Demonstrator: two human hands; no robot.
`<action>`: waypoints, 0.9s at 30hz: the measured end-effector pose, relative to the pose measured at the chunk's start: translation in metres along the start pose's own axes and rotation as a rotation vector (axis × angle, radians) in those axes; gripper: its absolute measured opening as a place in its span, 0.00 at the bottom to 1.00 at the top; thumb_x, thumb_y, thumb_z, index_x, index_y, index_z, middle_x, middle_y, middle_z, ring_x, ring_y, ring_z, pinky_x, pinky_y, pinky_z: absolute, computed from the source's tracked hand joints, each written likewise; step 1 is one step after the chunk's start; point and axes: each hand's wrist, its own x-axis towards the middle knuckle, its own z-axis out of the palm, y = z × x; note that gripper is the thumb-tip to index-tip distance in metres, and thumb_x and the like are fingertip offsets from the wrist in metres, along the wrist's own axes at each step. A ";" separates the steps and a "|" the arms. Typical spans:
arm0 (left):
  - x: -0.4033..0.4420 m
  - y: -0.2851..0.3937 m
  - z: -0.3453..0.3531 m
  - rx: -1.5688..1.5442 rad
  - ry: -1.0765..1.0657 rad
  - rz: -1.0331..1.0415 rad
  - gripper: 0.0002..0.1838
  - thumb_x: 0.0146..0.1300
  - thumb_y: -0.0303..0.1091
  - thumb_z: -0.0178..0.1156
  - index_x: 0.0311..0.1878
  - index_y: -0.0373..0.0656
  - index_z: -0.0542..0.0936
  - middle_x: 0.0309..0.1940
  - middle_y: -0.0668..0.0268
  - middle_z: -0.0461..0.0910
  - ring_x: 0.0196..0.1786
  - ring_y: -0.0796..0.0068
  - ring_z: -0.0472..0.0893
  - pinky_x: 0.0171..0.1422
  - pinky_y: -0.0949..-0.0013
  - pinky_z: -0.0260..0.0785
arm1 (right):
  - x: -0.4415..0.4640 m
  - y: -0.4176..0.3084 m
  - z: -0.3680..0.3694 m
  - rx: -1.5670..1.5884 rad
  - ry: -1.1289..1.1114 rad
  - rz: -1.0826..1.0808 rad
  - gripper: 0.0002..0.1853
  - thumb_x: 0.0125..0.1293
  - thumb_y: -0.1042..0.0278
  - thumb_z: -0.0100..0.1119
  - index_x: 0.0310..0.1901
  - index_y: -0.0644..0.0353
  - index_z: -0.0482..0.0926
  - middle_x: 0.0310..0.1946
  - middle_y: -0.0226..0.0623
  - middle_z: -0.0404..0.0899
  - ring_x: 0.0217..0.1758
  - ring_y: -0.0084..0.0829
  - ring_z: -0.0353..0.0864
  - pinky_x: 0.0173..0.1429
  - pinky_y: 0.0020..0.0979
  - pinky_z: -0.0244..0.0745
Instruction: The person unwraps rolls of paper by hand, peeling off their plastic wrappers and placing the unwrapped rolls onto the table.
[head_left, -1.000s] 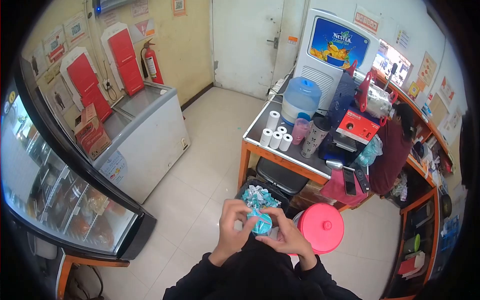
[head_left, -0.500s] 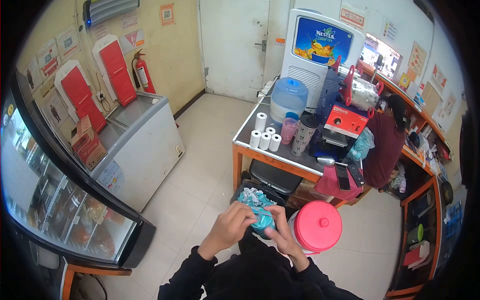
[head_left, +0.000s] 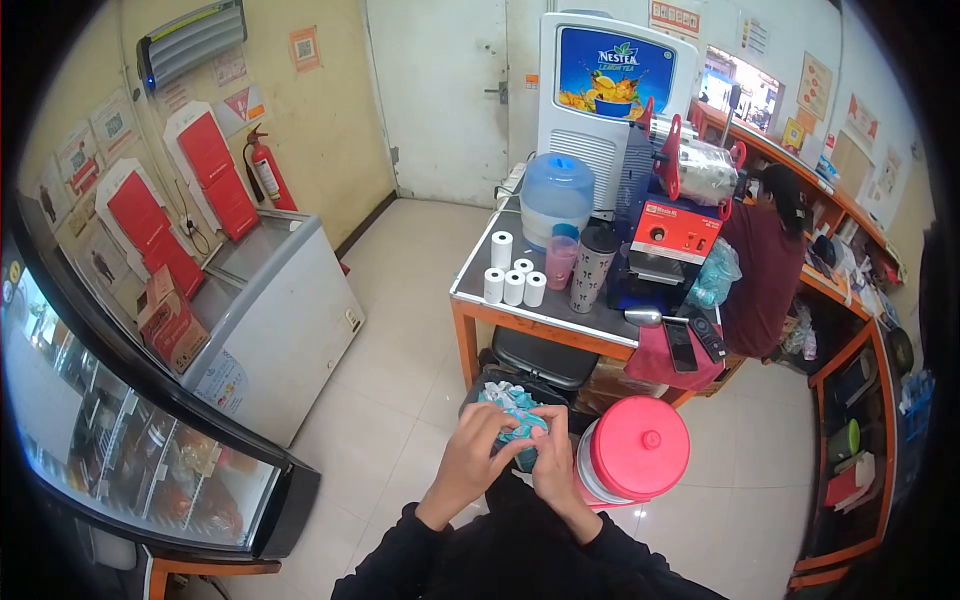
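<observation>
A crumpled teal plastic piece (head_left: pixel 523 425) is pinched between my two hands, low in the centre of the view. My left hand (head_left: pixel 474 457) has its fingers closed on its left side, and my right hand (head_left: pixel 556 468) grips its right side. Just beyond and below them stands a black bin (head_left: pixel 476 408), holding teal and white crumpled scraps (head_left: pixel 508 394). The bin's contents are partly hidden by my fingers, and the edges of the held plastic blend with the teal scraps behind.
A pink-lidded bucket (head_left: pixel 640 447) stands right of my hands. Ahead, a table (head_left: pixel 560 331) bears paper rolls (head_left: pixel 513 288), tumblers, a water jug (head_left: pixel 557 200) and a red-fronted machine (head_left: pixel 676 231). A person (head_left: pixel 766 280) is at the right. Freezer (head_left: pixel 290 330) and display fridge (head_left: pixel 150 440) stand left.
The view has swung, so the table sits further left. My hands have drawn closer together, and the teal plastic, rounded and spread earlier, is now more crumpled between my fingers.
</observation>
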 end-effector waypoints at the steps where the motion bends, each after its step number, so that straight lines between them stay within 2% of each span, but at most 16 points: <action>1: 0.001 0.000 -0.001 0.041 -0.035 -0.002 0.09 0.56 0.25 0.68 0.39 0.37 0.78 0.39 0.59 0.77 0.47 0.63 0.77 0.45 0.66 0.74 | 0.001 0.000 0.000 -0.038 0.022 -0.015 0.13 0.71 0.64 0.43 0.50 0.62 0.68 0.37 0.41 0.75 0.40 0.31 0.75 0.46 0.31 0.68; 4: 0.007 0.013 -0.001 -0.313 -0.077 -0.365 0.09 0.56 0.25 0.68 0.38 0.38 0.79 0.35 0.60 0.77 0.46 0.61 0.77 0.45 0.66 0.72 | 0.004 0.005 0.004 -0.056 0.104 -0.045 0.09 0.72 0.66 0.45 0.44 0.62 0.69 0.31 0.36 0.73 0.34 0.26 0.72 0.40 0.29 0.67; 7: 0.000 -0.001 0.017 -0.061 0.058 -0.020 0.06 0.57 0.25 0.65 0.36 0.38 0.78 0.29 0.60 0.73 0.40 0.60 0.74 0.43 0.62 0.67 | 0.011 0.016 0.003 0.018 0.138 -0.010 0.08 0.72 0.68 0.45 0.36 0.62 0.68 0.27 0.29 0.68 0.31 0.20 0.66 0.35 0.27 0.63; 11: -0.011 -0.011 0.043 -0.108 0.202 -0.002 0.04 0.61 0.27 0.64 0.34 0.38 0.79 0.29 0.64 0.74 0.36 0.65 0.71 0.44 0.65 0.64 | 0.011 0.037 0.009 0.252 0.153 0.065 0.12 0.73 0.69 0.45 0.28 0.59 0.65 0.25 0.22 0.61 0.30 0.15 0.59 0.33 0.23 0.58; 16: -0.025 -0.027 0.062 -0.212 0.341 0.055 0.06 0.62 0.30 0.64 0.32 0.38 0.79 0.29 0.65 0.73 0.37 0.65 0.70 0.45 0.65 0.64 | 0.006 0.041 0.016 0.627 0.160 0.408 0.11 0.71 0.70 0.45 0.28 0.56 0.68 0.26 0.21 0.63 0.30 0.14 0.62 0.36 0.21 0.58; 17: -0.025 -0.027 0.062 -0.259 0.293 0.019 0.06 0.62 0.30 0.64 0.33 0.38 0.79 0.30 0.65 0.74 0.39 0.65 0.71 0.46 0.65 0.64 | 0.005 0.038 0.015 0.675 0.162 0.470 0.11 0.71 0.70 0.45 0.28 0.56 0.68 0.26 0.21 0.64 0.30 0.14 0.62 0.36 0.21 0.59; 19: -0.023 -0.029 0.055 -0.351 0.196 -0.052 0.06 0.62 0.31 0.64 0.34 0.39 0.80 0.32 0.64 0.76 0.41 0.64 0.72 0.49 0.64 0.65 | 0.007 0.052 0.009 0.644 0.139 0.470 0.11 0.72 0.69 0.45 0.29 0.57 0.69 0.27 0.24 0.67 0.31 0.16 0.67 0.38 0.21 0.63; 20: -0.018 -0.031 0.047 -0.338 0.095 -0.020 0.06 0.61 0.31 0.65 0.35 0.39 0.80 0.34 0.64 0.77 0.43 0.63 0.72 0.51 0.64 0.65 | 0.009 0.057 0.005 0.627 0.124 0.467 0.10 0.72 0.69 0.44 0.30 0.57 0.69 0.28 0.25 0.69 0.31 0.18 0.70 0.39 0.21 0.66; 22: -0.003 -0.031 0.022 -0.307 -0.105 0.044 0.06 0.59 0.31 0.66 0.37 0.39 0.81 0.37 0.63 0.78 0.47 0.62 0.73 0.54 0.63 0.65 | 0.016 0.043 -0.004 0.733 0.024 0.548 0.11 0.75 0.62 0.43 0.36 0.58 0.68 0.30 0.31 0.72 0.33 0.23 0.75 0.39 0.25 0.72; 23: 0.003 -0.025 0.013 -0.228 -0.162 0.072 0.08 0.56 0.30 0.68 0.37 0.40 0.82 0.40 0.64 0.79 0.52 0.61 0.73 0.59 0.62 0.64 | 0.018 0.035 -0.008 0.786 -0.024 0.592 0.12 0.76 0.59 0.42 0.39 0.58 0.68 0.32 0.33 0.74 0.34 0.26 0.78 0.39 0.26 0.76; 26: 0.006 -0.042 0.000 -0.217 -0.264 0.094 0.10 0.53 0.30 0.70 0.37 0.41 0.82 0.40 0.65 0.79 0.54 0.61 0.72 0.60 0.63 0.63 | 0.016 0.024 -0.015 0.755 -0.148 0.646 0.18 0.77 0.48 0.37 0.47 0.57 0.63 0.39 0.42 0.75 0.37 0.36 0.82 0.36 0.34 0.83; 27: 0.005 -0.043 0.000 -0.271 -0.262 0.069 0.11 0.51 0.29 0.71 0.38 0.41 0.82 0.38 0.67 0.79 0.52 0.62 0.73 0.59 0.62 0.63 | 0.015 0.033 -0.013 0.759 -0.181 0.588 0.22 0.76 0.43 0.34 0.53 0.55 0.59 0.44 0.43 0.73 0.38 0.36 0.82 0.30 0.36 0.83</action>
